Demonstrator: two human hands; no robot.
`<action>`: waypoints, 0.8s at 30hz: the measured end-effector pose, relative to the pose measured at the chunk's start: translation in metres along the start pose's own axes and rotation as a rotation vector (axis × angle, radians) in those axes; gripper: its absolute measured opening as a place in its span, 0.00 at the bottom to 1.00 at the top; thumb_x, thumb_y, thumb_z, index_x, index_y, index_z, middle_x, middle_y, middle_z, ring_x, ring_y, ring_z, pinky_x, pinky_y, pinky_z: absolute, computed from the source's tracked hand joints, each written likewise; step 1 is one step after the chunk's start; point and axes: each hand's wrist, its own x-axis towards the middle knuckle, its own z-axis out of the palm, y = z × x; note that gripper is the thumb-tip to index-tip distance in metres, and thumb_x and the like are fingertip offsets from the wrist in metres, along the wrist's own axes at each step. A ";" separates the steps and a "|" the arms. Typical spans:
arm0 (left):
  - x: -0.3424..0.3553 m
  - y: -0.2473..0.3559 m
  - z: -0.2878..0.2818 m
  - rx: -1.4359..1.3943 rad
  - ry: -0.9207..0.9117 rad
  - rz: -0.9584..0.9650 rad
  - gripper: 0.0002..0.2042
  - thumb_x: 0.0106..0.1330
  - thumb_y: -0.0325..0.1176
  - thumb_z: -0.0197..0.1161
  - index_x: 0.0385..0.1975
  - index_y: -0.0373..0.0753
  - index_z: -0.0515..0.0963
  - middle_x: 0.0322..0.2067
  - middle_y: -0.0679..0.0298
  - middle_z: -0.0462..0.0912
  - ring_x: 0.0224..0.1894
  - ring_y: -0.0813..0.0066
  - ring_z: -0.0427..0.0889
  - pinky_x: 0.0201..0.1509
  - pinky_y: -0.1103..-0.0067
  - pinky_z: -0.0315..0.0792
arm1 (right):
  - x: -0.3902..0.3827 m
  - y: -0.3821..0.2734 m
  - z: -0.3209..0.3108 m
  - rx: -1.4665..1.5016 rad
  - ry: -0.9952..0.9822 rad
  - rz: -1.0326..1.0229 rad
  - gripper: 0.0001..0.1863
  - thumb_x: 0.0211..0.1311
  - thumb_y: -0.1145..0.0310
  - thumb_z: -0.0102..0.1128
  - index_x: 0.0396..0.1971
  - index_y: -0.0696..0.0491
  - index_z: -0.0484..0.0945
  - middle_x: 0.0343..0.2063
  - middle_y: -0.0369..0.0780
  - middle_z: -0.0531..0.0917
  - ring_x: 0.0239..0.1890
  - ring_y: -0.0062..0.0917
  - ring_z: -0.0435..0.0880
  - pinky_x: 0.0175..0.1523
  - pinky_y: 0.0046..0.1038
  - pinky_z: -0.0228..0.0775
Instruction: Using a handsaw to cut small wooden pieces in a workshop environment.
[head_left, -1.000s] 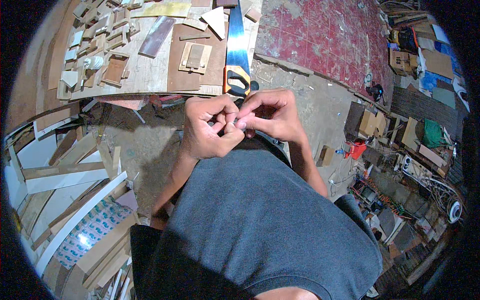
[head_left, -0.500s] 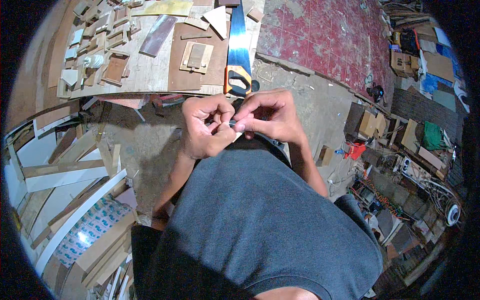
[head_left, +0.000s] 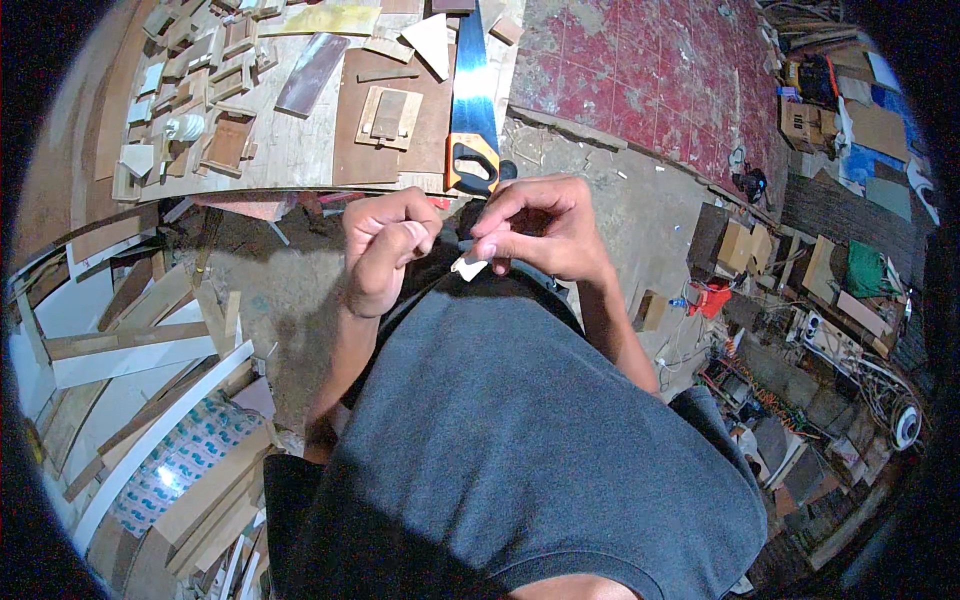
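Observation:
In front of my dark shirt (head_left: 520, 420), my right hand (head_left: 548, 232) pinches a small pale piece (head_left: 470, 267) that sticks out below the thumb and fingertips. Its exact kind is too small to tell. My left hand (head_left: 385, 250) is curled closed a short way to the left, apart from the right hand. Whatever its fingers may hold is hidden. Just beyond both hands, a handsaw (head_left: 473, 100) with an orange and black handle lies at the workbench's front edge, touched by neither.
The workbench (head_left: 300, 150) carries small wooden frames (head_left: 229, 140), a spiral bulb (head_left: 186, 127) and offcuts. Boards (head_left: 130, 350) and a patterned roll (head_left: 185, 465) crowd the floor at left. Boxes (head_left: 737, 247), a red item (head_left: 710, 298) and cables (head_left: 870, 380) lie at right.
My left hand has drawn away leftward from my right hand, and its fingers have curled in. The pale piece at my right fingertips shows more plainly.

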 end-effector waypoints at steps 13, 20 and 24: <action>0.001 0.032 0.027 0.266 0.044 0.165 0.08 0.60 0.24 0.68 0.37 0.32 0.81 0.24 0.68 0.79 0.24 0.90 0.72 0.27 0.88 0.63 | 0.002 0.009 -0.008 0.282 -0.084 -0.168 0.06 0.50 0.83 0.71 0.29 0.65 0.82 0.24 0.45 0.84 0.22 0.23 0.85 0.25 0.19 0.76; 0.008 0.049 0.033 0.589 -0.135 0.177 0.05 0.54 0.21 0.70 0.29 0.35 0.82 0.17 0.68 0.78 0.18 0.89 0.71 0.21 0.86 0.62 | 0.001 0.010 -0.009 0.444 -0.110 -0.100 0.07 0.49 0.84 0.71 0.28 0.65 0.81 0.24 0.46 0.84 0.23 0.25 0.86 0.25 0.21 0.79; 0.011 0.055 0.038 0.640 -0.164 0.224 0.06 0.52 0.21 0.70 0.28 0.36 0.82 0.15 0.68 0.75 0.16 0.87 0.71 0.21 0.85 0.62 | 0.002 0.014 -0.012 0.342 -0.135 -0.152 0.07 0.49 0.84 0.71 0.27 0.66 0.81 0.24 0.46 0.84 0.22 0.25 0.86 0.26 0.22 0.80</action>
